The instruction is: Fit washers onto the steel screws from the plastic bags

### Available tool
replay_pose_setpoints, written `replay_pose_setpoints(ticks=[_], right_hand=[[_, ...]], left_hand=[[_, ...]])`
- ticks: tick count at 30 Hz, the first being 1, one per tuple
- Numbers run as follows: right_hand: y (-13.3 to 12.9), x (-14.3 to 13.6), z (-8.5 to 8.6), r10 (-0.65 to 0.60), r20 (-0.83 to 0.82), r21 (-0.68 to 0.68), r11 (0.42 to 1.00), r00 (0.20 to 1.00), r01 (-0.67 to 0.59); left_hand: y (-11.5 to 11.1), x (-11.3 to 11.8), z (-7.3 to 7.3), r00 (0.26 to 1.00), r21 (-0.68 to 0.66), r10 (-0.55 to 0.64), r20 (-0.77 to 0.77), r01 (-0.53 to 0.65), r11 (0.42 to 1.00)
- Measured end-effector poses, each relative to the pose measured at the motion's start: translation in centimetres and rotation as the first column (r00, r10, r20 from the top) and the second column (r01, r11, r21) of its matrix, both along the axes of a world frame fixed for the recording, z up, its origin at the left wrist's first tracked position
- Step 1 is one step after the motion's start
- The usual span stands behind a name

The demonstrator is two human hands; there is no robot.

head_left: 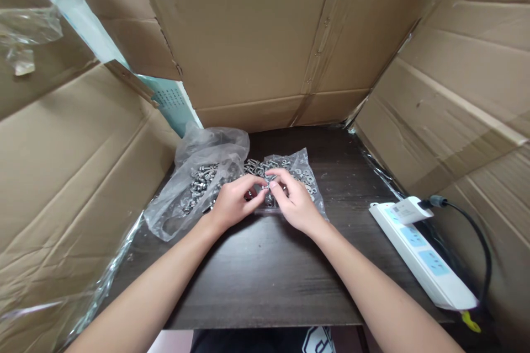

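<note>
My left hand (237, 199) and my right hand (295, 198) meet over the middle of the dark table. Between their fingertips is a small shiny bolt (265, 187), pinched by thumb and forefinger from both sides. Whether a nut or washer sits on it is too small to tell. Just behind the hands lies a heap of metal bolts (254, 166). Washers and nuts (307, 177) rest on a clear plastic bag (304, 160) at the right. Left of my hands, a larger clear bag (219, 140) holds many bolts (202, 181). My fingers partly cover a shallow clear tray.
On the right of the dark table (265, 270) lies a white power strip (430, 265) with a plugged-in adapter (408, 210) and a black cable (482, 231). Cardboard walls (256, 38) enclose the table at the back and both sides.
</note>
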State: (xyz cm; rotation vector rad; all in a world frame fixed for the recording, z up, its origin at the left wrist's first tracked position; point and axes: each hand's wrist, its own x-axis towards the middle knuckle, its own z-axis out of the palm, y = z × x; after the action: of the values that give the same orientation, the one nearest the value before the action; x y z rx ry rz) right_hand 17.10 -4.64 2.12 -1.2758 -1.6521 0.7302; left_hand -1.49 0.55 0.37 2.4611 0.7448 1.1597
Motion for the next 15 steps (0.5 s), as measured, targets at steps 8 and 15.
replay_pose_setpoints(ticks=[8, 15], right_hand=[[0.19, 0.19, -0.38, -0.083, 0.068, 0.14, 0.987, 0.994, 0.073], [0.18, 0.01, 0.04, -0.009, -0.032, 0.007, 1.0, 0.999, 0.01]], left_hand=[[0.04, -0.07, 0.08, 1.0, -0.018, 0.013, 0.002, -0.013, 1.0], [0.05, 0.03, -0.17, 1.0, -0.029, 0.01, -0.024, -0.011, 1.0]])
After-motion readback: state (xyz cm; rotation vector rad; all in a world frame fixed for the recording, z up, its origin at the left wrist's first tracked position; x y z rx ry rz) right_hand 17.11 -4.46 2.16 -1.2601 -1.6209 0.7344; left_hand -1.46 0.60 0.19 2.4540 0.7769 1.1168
